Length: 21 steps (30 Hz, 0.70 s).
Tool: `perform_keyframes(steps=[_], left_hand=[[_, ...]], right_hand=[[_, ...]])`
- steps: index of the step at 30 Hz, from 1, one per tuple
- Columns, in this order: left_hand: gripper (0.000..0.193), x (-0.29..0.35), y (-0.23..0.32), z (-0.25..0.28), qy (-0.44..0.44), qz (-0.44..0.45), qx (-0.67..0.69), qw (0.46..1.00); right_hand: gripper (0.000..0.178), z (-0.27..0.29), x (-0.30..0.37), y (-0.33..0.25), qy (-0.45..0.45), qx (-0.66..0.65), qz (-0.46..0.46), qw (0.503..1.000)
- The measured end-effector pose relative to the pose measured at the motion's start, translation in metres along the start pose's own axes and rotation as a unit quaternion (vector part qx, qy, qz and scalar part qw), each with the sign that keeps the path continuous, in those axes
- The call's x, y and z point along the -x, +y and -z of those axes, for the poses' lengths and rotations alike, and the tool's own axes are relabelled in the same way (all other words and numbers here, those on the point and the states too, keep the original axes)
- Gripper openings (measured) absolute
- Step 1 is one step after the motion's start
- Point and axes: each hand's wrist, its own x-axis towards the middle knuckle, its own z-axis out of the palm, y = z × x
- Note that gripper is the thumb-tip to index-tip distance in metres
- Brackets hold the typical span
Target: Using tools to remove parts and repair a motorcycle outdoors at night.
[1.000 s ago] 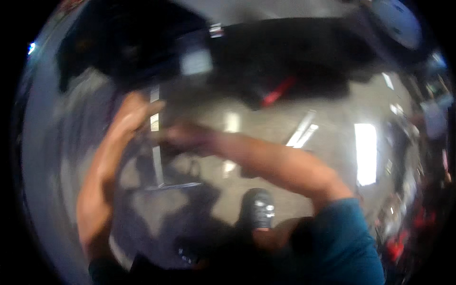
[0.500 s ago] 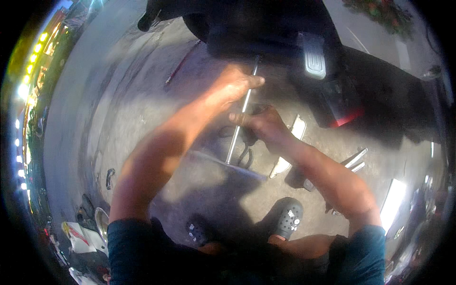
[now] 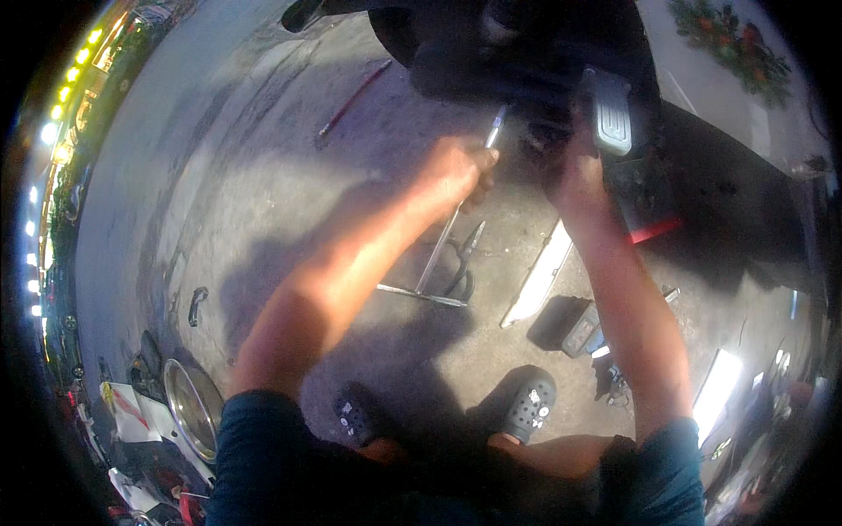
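My left hand [image 3: 460, 171] is closed around the shaft of a long silver T-handle wrench [image 3: 438, 250]. The wrench slants, its crossbar low toward me and its tip close to the underside of a dark vehicle [image 3: 430, 74]. Higher and to the right, my right hand [image 3: 574, 162] reaches in at the vehicle, beside a grey ribbed foot pad [image 3: 611, 114]. Shadow hides its fingers, so whether they grip anything does not show. On the floor behind the wrench lies a dark, curved tool [image 3: 469, 259], partly covered by the shaft.
A long white strip [image 3: 537, 273] and a small grey box-shaped thing [image 3: 581, 333] lie on the floor near my right forearm. Farther off to the left is a thin red rod [image 3: 355, 98]. A round metal rim [image 3: 190, 408] stands at lower left. Leafy growth [image 3: 732, 39] shows at upper right.
My right hand has left the wrench shaft and moved up and right to the vehicle. The left hand still holds the wrench, whose crossbar has turned. The view has shifted slightly.
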Motion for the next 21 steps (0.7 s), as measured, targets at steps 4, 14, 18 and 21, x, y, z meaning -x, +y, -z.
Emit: perform_keyframes(steps=[4, 14, 18, 21], left_hand=[[0.024, -0.004, -0.025, -0.003, -0.012, 0.026, 0.062, 0.998], [0.015, 0.014, -0.183, -0.039, 0.113, 0.161, 0.118, 0.973], [0.021, 0.028, -0.223, -0.026, 0.151, 0.173, -0.004, 0.973], [0.045, 0.028, -0.227, -0.015, 0.141, 0.039, -0.252, 0.957]], right_hand=[[0.042, 0.001, -0.031, 0.013, 0.054, -0.057, 0.118, 0.990], [0.048, -0.007, -0.025, 0.005, 0.159, 0.009, 0.012, 0.987], [0.048, -0.014, -0.022, 0.001, 0.164, 0.011, -0.032, 0.986], [0.050, -0.010, -0.023, -0.002, 0.127, 0.004, -0.004, 0.992]])
